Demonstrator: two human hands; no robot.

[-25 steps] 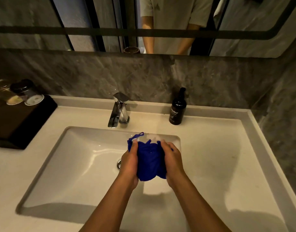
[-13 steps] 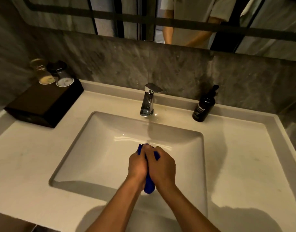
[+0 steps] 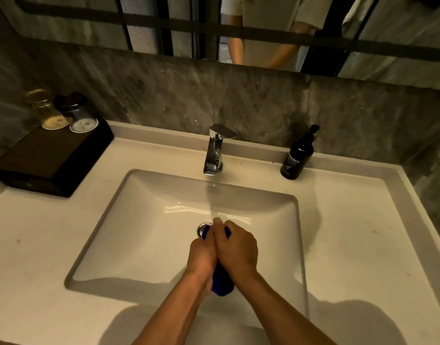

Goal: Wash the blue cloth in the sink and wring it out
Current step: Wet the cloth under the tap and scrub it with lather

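Note:
The blue cloth (image 3: 222, 282) is bunched into a tight roll between both hands over the white sink basin (image 3: 144, 220). My left hand (image 3: 201, 255) grips it from the left and my right hand (image 3: 236, 247) wraps it from the right, palms pressed together. Only the cloth's lower end and small blue bits near the fingertips show. A thin stream of water runs from the chrome faucet (image 3: 215, 150) down to the fingertips. The drain (image 3: 201, 227) peeks out just beyond my left hand.
A dark soap pump bottle (image 3: 297, 156) stands right of the faucet. At the back left, a dark box (image 3: 52, 160) carries two upturned glasses (image 3: 67, 115). A grey stone wall and a mirror rise behind the white countertop (image 3: 351, 232).
One second ago the cloth was spread wide between my hands. They have closed together and squeezed it into a narrow roll. The view has shifted, bringing the box and faucet further right.

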